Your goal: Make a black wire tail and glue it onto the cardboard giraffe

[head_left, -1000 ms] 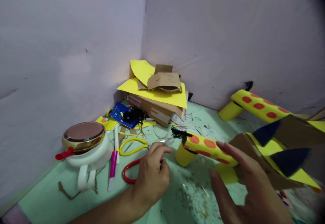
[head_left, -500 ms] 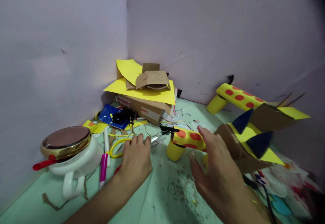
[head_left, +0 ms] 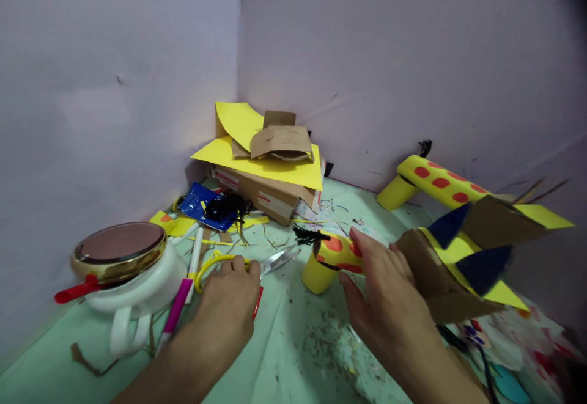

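Note:
My left hand (head_left: 228,306) lies on the yellow and red handles of a pair of scissors (head_left: 275,260) on the green table top, fingers curled over the handles. My right hand (head_left: 389,297) grips a yellow paper tube with orange spots (head_left: 328,257), the leg of a cardboard and paper giraffe-like model (head_left: 463,251). A tuft of black yarn (head_left: 308,234) sticks out of the tube's end. A second spotted tube (head_left: 433,181) of the model points toward the wall.
A white mug with a gold-rimmed lid (head_left: 121,266) stands at the left, a pink marker (head_left: 177,306) and a white pen beside it. A cardboard box under yellow paper (head_left: 270,165) fills the corner, with a blue packet (head_left: 197,199) and scraps near it. Walls close in left and behind.
My left hand has slid back from the scissor blades onto the handles and curled over them. My right hand has moved in and closed around the spotted tube.

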Available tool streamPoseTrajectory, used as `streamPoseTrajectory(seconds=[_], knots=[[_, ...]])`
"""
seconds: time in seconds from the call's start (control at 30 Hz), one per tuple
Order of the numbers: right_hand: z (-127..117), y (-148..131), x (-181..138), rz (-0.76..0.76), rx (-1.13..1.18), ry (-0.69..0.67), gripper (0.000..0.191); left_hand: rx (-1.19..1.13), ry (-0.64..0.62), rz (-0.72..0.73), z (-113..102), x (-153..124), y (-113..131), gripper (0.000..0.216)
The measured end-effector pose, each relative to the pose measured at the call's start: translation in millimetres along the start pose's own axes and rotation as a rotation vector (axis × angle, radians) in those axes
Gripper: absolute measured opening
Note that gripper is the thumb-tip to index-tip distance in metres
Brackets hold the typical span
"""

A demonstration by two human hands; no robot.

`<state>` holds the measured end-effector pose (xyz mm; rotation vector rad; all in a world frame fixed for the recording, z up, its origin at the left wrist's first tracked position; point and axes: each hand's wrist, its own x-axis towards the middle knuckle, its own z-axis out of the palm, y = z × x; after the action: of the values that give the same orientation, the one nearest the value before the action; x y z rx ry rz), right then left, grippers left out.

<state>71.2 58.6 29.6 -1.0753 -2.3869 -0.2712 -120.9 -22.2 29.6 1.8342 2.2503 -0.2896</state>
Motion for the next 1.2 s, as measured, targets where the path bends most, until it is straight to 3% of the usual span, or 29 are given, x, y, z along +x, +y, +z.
streamPoseTrajectory(seconds=[0.13,0.27,0.4,0.57,0.77,1.2], knots=[[1,0,0,0.009,-0.027,-0.006,0.051,-0.029,-0.037,-0.017,-1,4,1,0.046],[1,0,0,0.008,-0.037,-0.011,0.052,-0.106,0.025,-0.051,1,3,-3,0.039],[1,0,1,0.010,-0.044,-0.011,0.051,-0.423,0.137,-0.082,5,-6,-9,0.049],[2,-1,3,0.005,-0.050,-0.001,0.050,-0.731,0.115,-0.018,8,-27,-5,0.055],[2,-2,1,0.019,-0.072,-0.004,0.050,-0.826,0.111,-0.050,15,-41,5,0.053],[3,-4,2,-0.002,-0.113,0.018,0.046,-1.010,0.101,-0.113,25,-44,6,0.056]])
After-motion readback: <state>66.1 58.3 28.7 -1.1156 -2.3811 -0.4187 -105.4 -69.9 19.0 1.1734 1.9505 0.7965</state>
